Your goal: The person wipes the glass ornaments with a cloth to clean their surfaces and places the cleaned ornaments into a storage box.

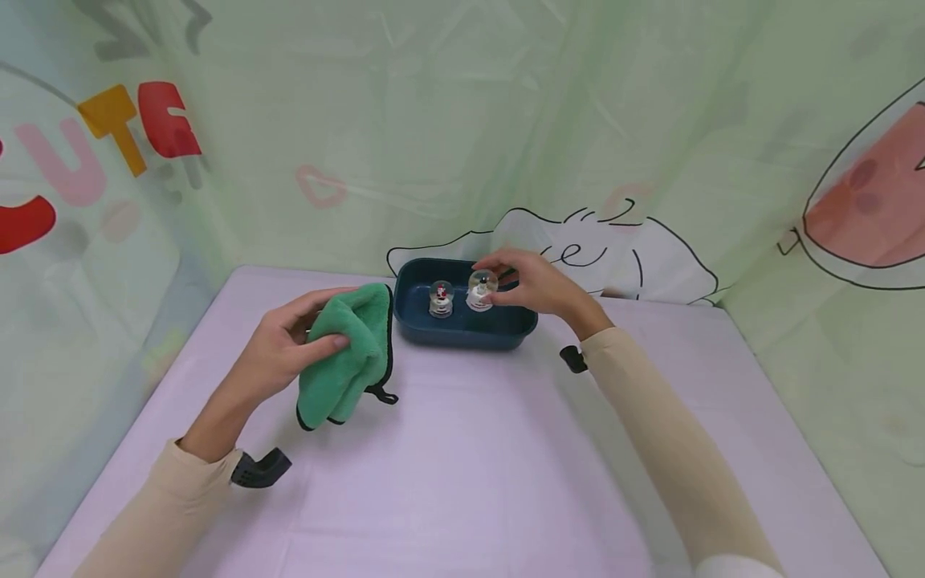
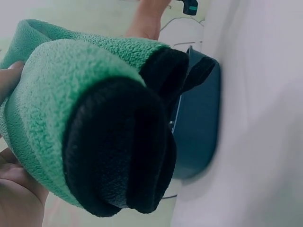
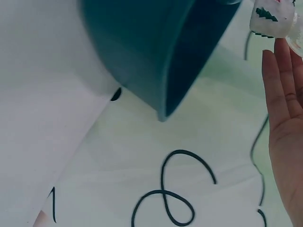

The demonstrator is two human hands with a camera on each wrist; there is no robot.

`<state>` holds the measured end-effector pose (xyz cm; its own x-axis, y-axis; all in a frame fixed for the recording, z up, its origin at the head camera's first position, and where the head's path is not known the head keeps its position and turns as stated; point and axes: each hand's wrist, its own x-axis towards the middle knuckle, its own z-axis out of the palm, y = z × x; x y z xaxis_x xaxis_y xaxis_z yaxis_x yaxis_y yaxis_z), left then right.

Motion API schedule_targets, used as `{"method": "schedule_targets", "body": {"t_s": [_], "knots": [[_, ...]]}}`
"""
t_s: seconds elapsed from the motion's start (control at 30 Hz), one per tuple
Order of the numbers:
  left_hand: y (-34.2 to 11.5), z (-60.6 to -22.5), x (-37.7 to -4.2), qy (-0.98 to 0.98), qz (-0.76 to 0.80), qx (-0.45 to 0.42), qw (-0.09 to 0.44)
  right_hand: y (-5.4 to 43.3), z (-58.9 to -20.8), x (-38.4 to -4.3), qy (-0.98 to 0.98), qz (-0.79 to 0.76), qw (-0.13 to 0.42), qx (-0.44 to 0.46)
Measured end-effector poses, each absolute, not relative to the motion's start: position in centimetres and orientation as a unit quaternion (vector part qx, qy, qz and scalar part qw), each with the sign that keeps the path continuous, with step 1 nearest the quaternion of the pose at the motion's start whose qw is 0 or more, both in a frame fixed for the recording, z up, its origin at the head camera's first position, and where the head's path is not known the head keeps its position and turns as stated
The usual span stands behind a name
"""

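My left hand (image 1: 276,347) grips a folded green towel (image 1: 350,345) with black edging and a small black loop, left of the blue bin (image 1: 458,335). In the left wrist view the towel (image 2: 52,109) fills much of the picture, its dark underside showing. Over the bin, my right hand (image 1: 540,286) pinches a small snow globe (image 1: 480,292) with a white base. A second snow globe (image 1: 441,300), with a red figure inside, stands upright in the bin. In the right wrist view the held globe (image 3: 271,19) is cut off by the upper right corner, a green pattern on its base.
The bin is at the far edge of a pale lilac table (image 1: 448,466). Behind and beside it hangs a light green printed curtain (image 1: 448,120) with letters and line drawings. Black straps or mounts (image 1: 260,469) sit at both wrists.
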<state>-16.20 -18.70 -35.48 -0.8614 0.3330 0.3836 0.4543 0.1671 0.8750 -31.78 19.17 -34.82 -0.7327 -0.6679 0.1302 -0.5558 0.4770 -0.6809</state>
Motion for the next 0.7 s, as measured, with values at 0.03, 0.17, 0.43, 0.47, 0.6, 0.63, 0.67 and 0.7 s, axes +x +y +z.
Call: {"method": "schedule_targets", "body": {"t_s": [0.03, 0.17, 0.43, 0.47, 0.6, 0.63, 0.67, 0.7], "knots": [[-18.9, -35.5, -16.2, -0.764, -0.589, -0.257, 0.052, 19.1, -35.0, -32.1, 0.858, -0.363, 0.082, -0.354], [-19.7, -35.8, -16.0, -0.77, -0.582, -0.257, 0.057, 19.0, -35.9, -33.3, 0.864, -0.357, 0.105, -0.34], [-21.2, -36.3, -15.6, -0.771, -0.579, -0.256, 0.063, 18.9, -37.1, -35.0, 0.869, -0.353, 0.147, -0.315], [-21.3, -36.3, -15.6, -0.773, -0.577, -0.257, 0.063, 18.9, -37.2, -35.1, 0.87, -0.349, 0.151, -0.313], [-22.2, -36.6, -15.3, -0.778, -0.571, -0.253, 0.066, 18.8, -37.6, -35.7, 0.873, -0.334, 0.165, -0.314], [-22.4, -36.7, -15.3, -0.778, -0.571, -0.253, 0.066, 18.8, -37.7, -35.9, 0.874, -0.33, 0.167, -0.316], [-22.6, -36.8, -15.2, -0.779, -0.57, -0.252, 0.067, 18.7, -37.7, -36.1, 0.874, -0.326, 0.169, -0.318], [-22.8, -36.9, -15.1, -0.779, -0.57, -0.25, 0.068, 18.7, -37.9, -36.3, 0.875, -0.321, 0.17, -0.321]]}}
